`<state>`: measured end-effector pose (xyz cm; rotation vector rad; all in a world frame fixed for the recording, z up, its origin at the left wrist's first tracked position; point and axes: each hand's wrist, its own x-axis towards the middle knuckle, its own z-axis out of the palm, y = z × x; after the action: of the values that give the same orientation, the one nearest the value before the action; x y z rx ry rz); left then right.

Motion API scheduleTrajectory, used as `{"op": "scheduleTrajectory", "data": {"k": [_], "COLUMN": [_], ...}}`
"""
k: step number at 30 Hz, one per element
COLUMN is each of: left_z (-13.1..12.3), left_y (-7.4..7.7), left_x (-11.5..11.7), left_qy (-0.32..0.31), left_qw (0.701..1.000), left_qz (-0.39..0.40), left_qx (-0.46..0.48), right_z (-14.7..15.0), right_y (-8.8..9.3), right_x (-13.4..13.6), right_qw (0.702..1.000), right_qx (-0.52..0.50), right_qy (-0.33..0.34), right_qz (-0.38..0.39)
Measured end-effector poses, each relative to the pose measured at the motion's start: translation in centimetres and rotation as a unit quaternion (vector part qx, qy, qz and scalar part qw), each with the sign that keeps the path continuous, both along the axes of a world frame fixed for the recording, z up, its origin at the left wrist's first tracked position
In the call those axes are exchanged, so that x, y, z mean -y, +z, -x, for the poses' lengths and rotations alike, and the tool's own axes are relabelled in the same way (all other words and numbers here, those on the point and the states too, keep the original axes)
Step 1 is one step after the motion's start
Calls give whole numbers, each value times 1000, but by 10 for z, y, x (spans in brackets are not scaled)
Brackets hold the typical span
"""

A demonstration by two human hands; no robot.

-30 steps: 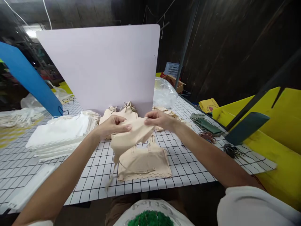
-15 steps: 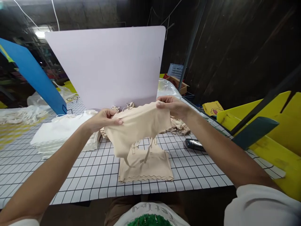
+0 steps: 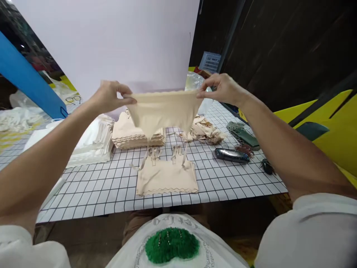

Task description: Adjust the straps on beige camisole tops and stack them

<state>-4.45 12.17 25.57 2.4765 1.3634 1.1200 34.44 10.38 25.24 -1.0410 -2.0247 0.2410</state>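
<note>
A beige bra top (image 3: 164,109) is stretched out in the air between my two hands, its scalloped edge up and its straps hanging down. My left hand (image 3: 113,96) pinches one upper corner; my right hand (image 3: 223,89) pinches the other. Below it on the table lies a small stack of beige bra tops (image 3: 167,178), straps toward the back and wavy hem toward me. Behind that, to the left, is a taller pile of beige garments (image 3: 131,134). Loose beige straps and cloth (image 3: 208,130) are heaped at the right.
White folded garments (image 3: 92,145) are piled at left on the checked tablecloth (image 3: 220,186). A dark glossy case (image 3: 232,155) and a green pouch (image 3: 244,136) lie at right. A white board (image 3: 111,44) stands at the back, a blue panel (image 3: 28,74) at left.
Both hands have raised the bra top and levelled it, with its straps now hanging toward the stack. The view has tilted down, showing more of the table's right side.
</note>
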Motion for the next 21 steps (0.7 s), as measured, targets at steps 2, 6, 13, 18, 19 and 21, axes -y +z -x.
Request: {"op": "scheduleTrajectory", "data": {"k": [2,6,13,18,19,21], "left_z": [-7,-11,-1,6,7,10], "left_y": [4,-27,-191,-248,-251,-252], "left_x": [-2,17,100,136,140,150], "left_qy": [13,21,-102,-113,-117,-128], "left_qw": [991,982,982,983,983,983], "left_qz": [-43,-87,-83,-85,-90,-83], "left_qx": [-124,-168,-138,-117,-110,-105], "right_z": [-1,5,23,29,29,28], "right_y": [-6,-48,-197,-247,-249,-250], "right_x": [1,28,112,148,153,161], "right_qw": [994,974,984,988,990,992], "right_qx": [60,141,164,150,137,121], "right_qy": [-53,-114,-57,-43,-43,-32], "right_qz": [-81,-136,-49,-9,-8,-5]}}
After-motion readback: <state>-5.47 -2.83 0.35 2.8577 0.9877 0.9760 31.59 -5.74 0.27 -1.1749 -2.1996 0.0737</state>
